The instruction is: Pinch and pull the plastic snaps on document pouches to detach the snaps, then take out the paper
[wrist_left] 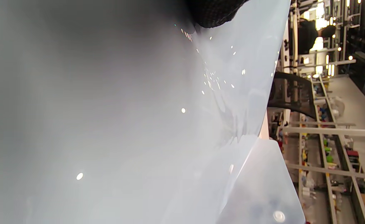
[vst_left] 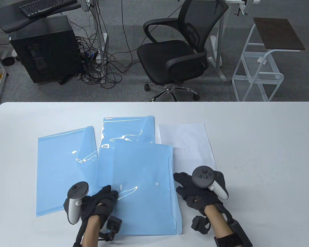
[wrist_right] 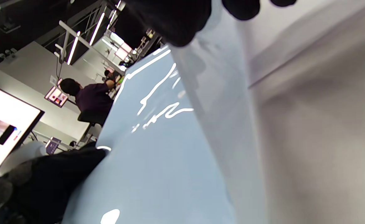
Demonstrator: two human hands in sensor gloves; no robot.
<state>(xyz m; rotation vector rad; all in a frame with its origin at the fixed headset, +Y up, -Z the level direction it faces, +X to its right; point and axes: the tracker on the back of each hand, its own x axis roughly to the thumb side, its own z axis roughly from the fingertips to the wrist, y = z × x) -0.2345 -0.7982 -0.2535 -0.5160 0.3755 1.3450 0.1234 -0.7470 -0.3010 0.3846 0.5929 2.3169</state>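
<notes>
Three translucent blue pouches lie on the white table (vst_left: 260, 154). The front pouch (vst_left: 144, 195) overlaps the middle pouch (vst_left: 126, 131); its white snap (vst_left: 157, 184) is closed. A third pouch (vst_left: 61, 169) lies to the left. My left hand (vst_left: 106, 195) grips the front pouch's left edge, and a fingertip (wrist_left: 213, 15) touches the plastic. My right hand (vst_left: 181, 184) pinches the pouch's right edge (wrist_right: 207, 102) between thumb and fingers. A white paper sheet (vst_left: 188, 141) lies flat beyond my right hand.
The middle pouch's flap (vst_left: 146, 126) stands open. Beyond the table's far edge there are an office chair (vst_left: 180, 56), a black computer tower (vst_left: 43, 51) with tangled cables, and a white side cart (vst_left: 262, 64).
</notes>
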